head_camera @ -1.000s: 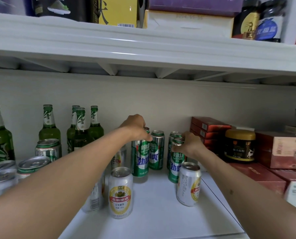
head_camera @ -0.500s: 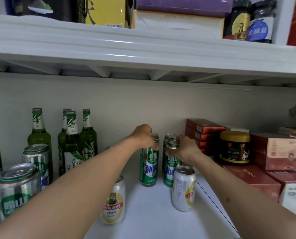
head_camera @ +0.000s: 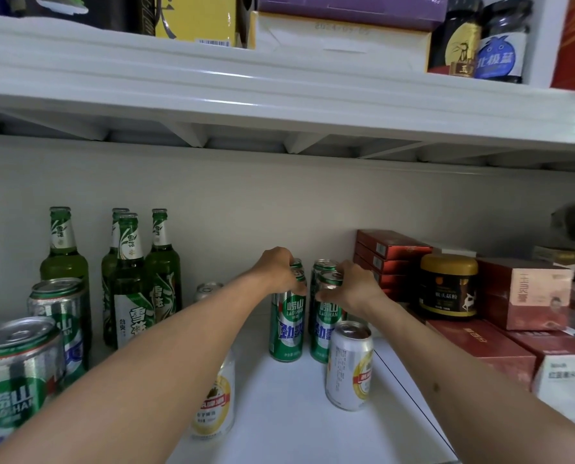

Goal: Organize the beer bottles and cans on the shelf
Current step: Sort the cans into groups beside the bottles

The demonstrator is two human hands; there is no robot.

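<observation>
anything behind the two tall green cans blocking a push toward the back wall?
Yes. Both hands, left hand and right hand, grip the front tall green cans by their tops. Two more green cans stand directly behind them, before the wall.

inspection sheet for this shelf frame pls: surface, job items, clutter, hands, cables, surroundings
Surface: white shelf, bare patch at front centre.
Job's things: two tall green cans side by side, left green can, right green can; more green cans behind them; white-and-gold can in front; green bottles upright at left.
Clutter: red boxes, gold-lidded jar at right.
Hands: left hand grips the left green can's top; right hand grips the right one's.
Cables: nothing seen.
Surroundings: upper shelf with boxes and jars.
</observation>
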